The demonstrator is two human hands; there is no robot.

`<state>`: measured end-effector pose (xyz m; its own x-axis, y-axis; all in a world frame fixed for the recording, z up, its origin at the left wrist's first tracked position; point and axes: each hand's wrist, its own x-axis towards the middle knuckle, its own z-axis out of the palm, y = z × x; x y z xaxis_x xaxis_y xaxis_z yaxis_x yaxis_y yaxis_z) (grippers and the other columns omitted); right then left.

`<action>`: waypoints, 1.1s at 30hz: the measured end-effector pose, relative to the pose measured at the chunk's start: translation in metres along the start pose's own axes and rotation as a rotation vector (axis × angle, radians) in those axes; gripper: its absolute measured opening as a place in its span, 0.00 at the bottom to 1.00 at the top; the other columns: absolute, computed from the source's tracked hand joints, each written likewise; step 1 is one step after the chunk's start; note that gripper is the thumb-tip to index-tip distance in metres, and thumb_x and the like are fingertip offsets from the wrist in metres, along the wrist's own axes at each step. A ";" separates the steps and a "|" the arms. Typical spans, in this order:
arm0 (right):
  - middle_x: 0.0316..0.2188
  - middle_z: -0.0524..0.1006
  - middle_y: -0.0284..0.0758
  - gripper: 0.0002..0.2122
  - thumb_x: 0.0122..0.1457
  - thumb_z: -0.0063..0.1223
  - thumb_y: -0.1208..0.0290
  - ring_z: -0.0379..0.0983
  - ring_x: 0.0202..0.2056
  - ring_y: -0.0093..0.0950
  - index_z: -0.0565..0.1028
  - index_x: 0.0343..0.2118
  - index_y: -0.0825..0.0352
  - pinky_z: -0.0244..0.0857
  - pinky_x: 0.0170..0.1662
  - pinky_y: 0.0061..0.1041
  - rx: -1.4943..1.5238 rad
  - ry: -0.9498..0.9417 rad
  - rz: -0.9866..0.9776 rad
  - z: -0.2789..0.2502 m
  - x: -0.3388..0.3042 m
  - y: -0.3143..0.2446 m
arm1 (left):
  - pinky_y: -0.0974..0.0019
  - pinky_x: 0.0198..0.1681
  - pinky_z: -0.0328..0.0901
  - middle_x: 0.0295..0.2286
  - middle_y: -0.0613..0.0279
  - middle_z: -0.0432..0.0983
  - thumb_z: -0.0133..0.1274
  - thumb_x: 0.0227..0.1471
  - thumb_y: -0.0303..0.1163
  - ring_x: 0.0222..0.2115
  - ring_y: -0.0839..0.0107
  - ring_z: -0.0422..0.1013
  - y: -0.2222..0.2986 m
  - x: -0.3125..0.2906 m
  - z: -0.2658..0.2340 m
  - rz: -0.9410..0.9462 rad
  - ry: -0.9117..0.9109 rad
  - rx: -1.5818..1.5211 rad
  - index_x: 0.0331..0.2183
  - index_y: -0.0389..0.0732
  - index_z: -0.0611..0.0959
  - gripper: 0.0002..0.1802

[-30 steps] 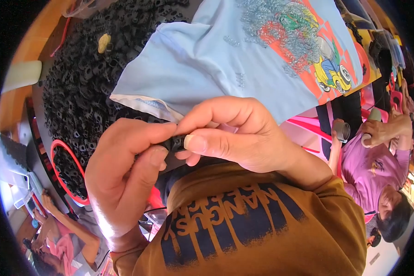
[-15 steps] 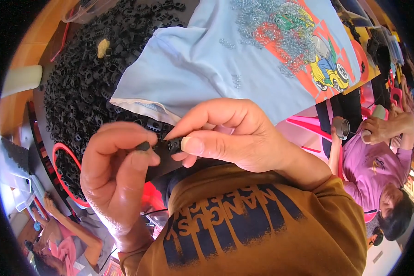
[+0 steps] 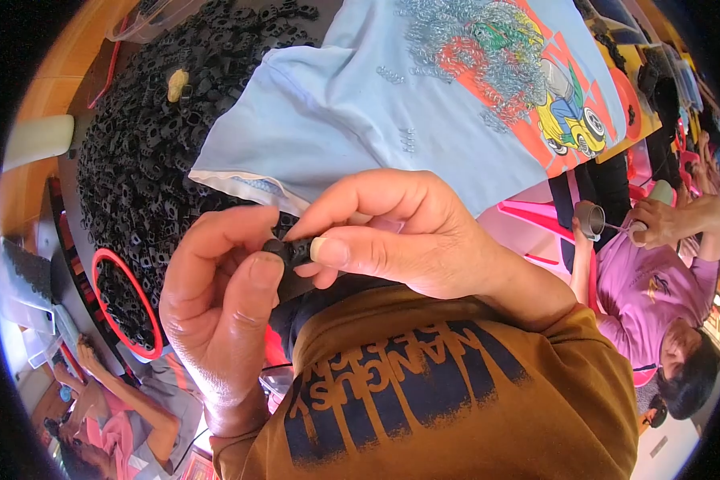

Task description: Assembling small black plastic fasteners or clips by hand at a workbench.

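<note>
My left hand (image 3: 216,296) pinches a small rounded black plastic plug (image 3: 273,246) between thumb and fingertips. Facing it, my right hand (image 3: 412,244) grips a small black plastic housing (image 3: 300,251) between thumb and index finger. The plug meets the housing's left end; the fingers partly cover both. Beyond my hands lies a large heap of black plastic pieces (image 3: 136,168), some with holes through them. A light blue printed cloth (image 3: 352,120) overlaps the heap on its right. Loose metal coil springs (image 3: 488,60) are piled on the cloth's far part.
A red-rimmed container (image 3: 158,346) of black pieces stands at left. A clear plastic tub (image 3: 148,24) is at the far left. One person (image 3: 656,276) at right holds a round grey container (image 3: 590,220); another person's arm (image 3: 128,388) shows at lower left.
My left hand has moved right, bringing the plug from a short gap away up against the housing. My right hand has stayed almost in place.
</note>
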<state>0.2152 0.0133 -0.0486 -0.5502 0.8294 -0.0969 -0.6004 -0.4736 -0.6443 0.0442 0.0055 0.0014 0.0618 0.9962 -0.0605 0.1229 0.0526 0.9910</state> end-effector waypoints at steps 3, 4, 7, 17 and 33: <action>0.32 0.76 0.31 0.09 0.61 0.50 0.72 0.70 0.32 0.17 0.73 0.40 0.72 0.66 0.37 0.16 -0.031 -0.003 0.000 0.003 -0.003 -0.001 | 0.81 0.31 0.56 0.33 0.62 0.70 0.49 0.49 0.20 0.26 0.82 0.62 0.005 -0.001 -0.011 0.006 -0.063 0.058 0.37 0.31 0.77 0.10; 0.31 0.76 0.31 0.09 0.61 0.50 0.72 0.70 0.32 0.17 0.74 0.40 0.72 0.66 0.37 0.16 -0.029 -0.007 -0.002 0.004 -0.003 -0.002 | 0.80 0.36 0.58 0.33 0.63 0.70 0.51 0.49 0.19 0.32 0.81 0.64 0.006 -0.002 -0.015 0.042 -0.139 0.106 0.37 0.31 0.78 0.10; 0.32 0.77 0.34 0.09 0.60 0.50 0.76 0.73 0.33 0.19 0.73 0.41 0.73 0.68 0.39 0.18 -0.035 0.017 0.005 0.012 -0.004 0.000 | 0.80 0.36 0.58 0.32 0.63 0.70 0.51 0.48 0.19 0.31 0.81 0.64 0.011 -0.008 -0.021 -0.058 -0.052 -0.028 0.35 0.31 0.79 0.09; 0.34 0.77 0.36 0.09 0.60 0.49 0.80 0.74 0.35 0.20 0.73 0.43 0.75 0.68 0.41 0.18 -0.075 0.025 -0.029 0.021 -0.002 0.007 | 0.81 0.27 0.57 0.30 0.65 0.70 0.53 0.49 0.21 0.25 0.83 0.63 0.016 -0.011 -0.029 -0.072 -0.075 -0.040 0.34 0.31 0.78 0.07; 0.33 0.75 0.35 0.08 0.59 0.49 0.83 0.73 0.33 0.19 0.74 0.41 0.74 0.67 0.37 0.16 -0.388 0.059 -0.244 0.017 0.000 0.032 | 0.75 0.27 0.60 0.28 0.61 0.70 0.49 0.50 0.17 0.24 0.76 0.65 0.004 -0.008 -0.039 0.119 -0.217 0.385 0.34 0.32 0.77 0.07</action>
<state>0.1863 -0.0062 -0.0564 -0.3791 0.9236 0.0570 -0.4404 -0.1259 -0.8889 0.0060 0.0003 0.0108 0.2992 0.9541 -0.0133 0.4589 -0.1317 0.8787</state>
